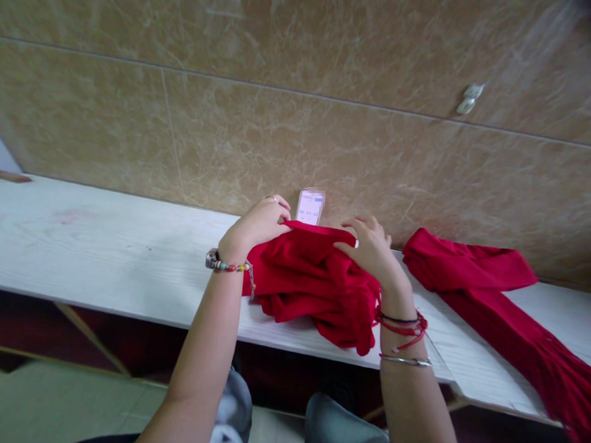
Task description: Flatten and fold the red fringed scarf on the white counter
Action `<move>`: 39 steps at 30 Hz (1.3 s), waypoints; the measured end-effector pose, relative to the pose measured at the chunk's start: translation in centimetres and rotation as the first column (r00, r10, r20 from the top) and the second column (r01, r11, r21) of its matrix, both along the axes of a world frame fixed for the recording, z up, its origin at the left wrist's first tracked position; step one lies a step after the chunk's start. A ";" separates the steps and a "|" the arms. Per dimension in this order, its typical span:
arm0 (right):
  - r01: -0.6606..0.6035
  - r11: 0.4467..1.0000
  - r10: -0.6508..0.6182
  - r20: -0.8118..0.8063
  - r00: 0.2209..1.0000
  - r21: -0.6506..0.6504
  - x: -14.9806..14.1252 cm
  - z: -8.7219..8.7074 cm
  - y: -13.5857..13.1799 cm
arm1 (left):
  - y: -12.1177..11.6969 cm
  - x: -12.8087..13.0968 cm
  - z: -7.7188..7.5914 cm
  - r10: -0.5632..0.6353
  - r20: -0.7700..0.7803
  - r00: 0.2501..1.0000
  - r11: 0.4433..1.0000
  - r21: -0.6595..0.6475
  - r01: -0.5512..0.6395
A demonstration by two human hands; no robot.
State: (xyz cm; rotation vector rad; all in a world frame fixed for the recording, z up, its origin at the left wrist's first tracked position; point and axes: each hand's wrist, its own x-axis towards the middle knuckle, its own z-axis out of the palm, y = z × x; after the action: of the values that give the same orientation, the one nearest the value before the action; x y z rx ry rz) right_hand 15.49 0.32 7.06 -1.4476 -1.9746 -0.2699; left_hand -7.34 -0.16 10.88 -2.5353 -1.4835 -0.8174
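Note:
A bunched red cloth (pixel 313 274) with a gathered, ruffled right side lies on the white shelf in front of me. My left hand (pixel 263 223) is closed on the upper left of its top edge. At the upper right corner, my right hand (pixel 373 248) has its thumb on the near side and its fingers curved behind the edge. The edge runs nearly straight between both hands, while the lower folds rest in a heap. Just behind it, a phone (pixel 310 206) with a lit screen leans against the wall.
To the right, a folded red scarf (pixel 492 308) with a fringed end lies across the shelf and hangs over its front edge. The white shelf (pixel 103 252) runs along a brown marbled tile wall (pixel 279 136). A small whitish fixture (pixel 470 98) is on the wall. Dark compartments are below.

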 end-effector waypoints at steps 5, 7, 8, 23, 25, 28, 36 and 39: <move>-0.219 0.975 0.222 0.069 0.973 -0.041 -3.8 0.5 -1.2 | -0.7 1.6 0.4 -0.058 -0.051 0.997 0.998 -0.011 0.058; -0.181 0.983 0.181 0.029 0.983 0.002 -4.5 0.7 -1.2 | -0.7 1.6 0.4 -0.056 -0.055 0.997 0.998 -0.020 0.055; -0.178 0.984 0.178 -0.005 0.984 0.021 -4.5 0.9 -1.0 | -0.7 1.4 0.4 -0.048 -0.051 0.998 0.999 -0.025 0.047; -0.351 0.936 0.351 -0.061 0.935 0.006 0.3 0.4 0.1 | -0.6 0.4 0.5 -0.049 -0.025 0.998 0.998 -0.043 0.048; -0.340 0.941 0.340 -0.007 0.941 0.001 -1.9 0.7 -0.7 | -1.0 1.5 0.7 -0.096 -0.040 0.995 0.995 -0.036 0.095; -0.289 0.957 0.289 0.008 0.957 0.020 -3.7 1.1 -1.1 | -1.2 2.0 0.7 -0.128 -0.052 0.990 0.992 -0.024 0.126; -0.154 0.982 0.173 -0.184 0.968 0.114 1.9 1.6 0.2 | -0.1 -1.1 0.3 -0.073 0.018 0.997 0.996 -0.055 0.074; -0.146 0.987 0.154 -0.116 0.981 0.073 2.2 1.3 0.0 | -0.2 -0.8 0.3 -0.063 0.009 0.998 0.997 -0.040 0.063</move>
State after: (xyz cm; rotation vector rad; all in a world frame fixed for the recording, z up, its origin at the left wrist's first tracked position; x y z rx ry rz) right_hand 17.69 0.28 8.34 -1.2383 -1.9461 -0.1721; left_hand -8.17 -0.35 11.20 -2.6233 -1.4433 -0.8147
